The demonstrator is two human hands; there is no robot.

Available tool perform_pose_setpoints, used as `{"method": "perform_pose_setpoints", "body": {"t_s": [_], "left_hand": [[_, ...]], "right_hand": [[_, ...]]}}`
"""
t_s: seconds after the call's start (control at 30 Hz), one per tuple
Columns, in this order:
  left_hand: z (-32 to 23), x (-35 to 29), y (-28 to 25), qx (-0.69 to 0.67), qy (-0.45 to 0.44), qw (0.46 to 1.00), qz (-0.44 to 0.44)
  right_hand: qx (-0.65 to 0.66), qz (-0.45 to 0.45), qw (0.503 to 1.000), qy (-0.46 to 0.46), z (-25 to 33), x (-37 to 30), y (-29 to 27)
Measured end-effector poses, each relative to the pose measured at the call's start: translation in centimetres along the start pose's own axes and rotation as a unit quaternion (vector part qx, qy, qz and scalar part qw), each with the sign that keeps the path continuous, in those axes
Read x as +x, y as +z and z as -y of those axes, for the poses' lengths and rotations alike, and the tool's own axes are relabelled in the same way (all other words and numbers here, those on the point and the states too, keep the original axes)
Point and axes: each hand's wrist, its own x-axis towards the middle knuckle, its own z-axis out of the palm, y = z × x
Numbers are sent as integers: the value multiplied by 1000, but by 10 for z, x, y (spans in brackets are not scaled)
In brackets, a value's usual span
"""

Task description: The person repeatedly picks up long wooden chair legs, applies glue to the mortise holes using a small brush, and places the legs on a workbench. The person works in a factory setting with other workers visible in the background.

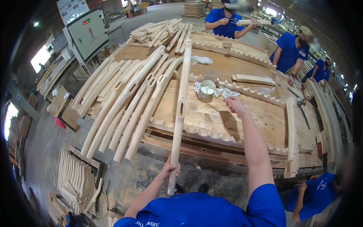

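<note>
left hand (169, 170) grips a long pale wooden post (179, 125) running forward; right hand (235, 105), right of it, pinches a thin yellowish stick (219, 93).

1. A red lightning-bolt sign (90, 31) (small red lettering (94, 38) beneath) marked a pale cabinet (81, 37).
2. White capital letters (151, 222) crossed the wearer's blue shirt (204, 210).
3. A posted board (72, 10) carried print too small to read.

one long pale wood piece (178, 130), narrow slot cut around the middle, far end over the counter (202, 118), near end poking way past the edge. round cup (207, 88) of whitish stuff's on there too, thin yellowish stick (219, 92) slanting by its rim.
</note>
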Motion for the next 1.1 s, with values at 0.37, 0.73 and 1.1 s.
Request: {"method": "perform_pose_setpoints", "body": {"t_s": [0.37,0.73,1.1], "left_hand": [[-9,-9,34,44,17,996,-76],[-18,-12,51,161,-7,973,-164],[-20,-12,53,131,-11,979,-157]], "right_hand": [[-146,-122,977,-94,-13,7,21],[-682,-183,690,-157,103,-15,35],[-405,-162,896,-78,43,6,19]]}}
